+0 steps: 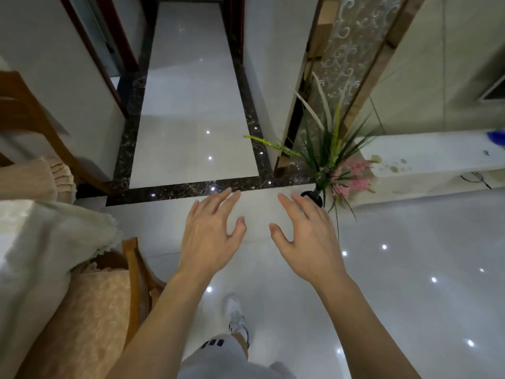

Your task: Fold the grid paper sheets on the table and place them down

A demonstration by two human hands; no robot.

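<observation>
- Your left hand [211,233] is open, the fingers spread and slightly bent, palm down. It holds nothing and touches nothing.
- Your right hand [304,233] is open in the same way, empty, just beside the left one, with a gap between the 2 thumbs.
- Both hands are stretched forward in the air above the glossy white floor [410,269].
- No grid paper sheets can be seen here; only a corner of the table [35,242], under a cream cloth, shows at the left edge, well apart from your hands.
- Near the table stands a wooden chair [134,272] with a beige seat.
- Far right of your right hand is a dark vase [314,197] with green and pink plants.
- No writing can be read; your grey shorts [216,348] carry 3 black marks.
</observation>
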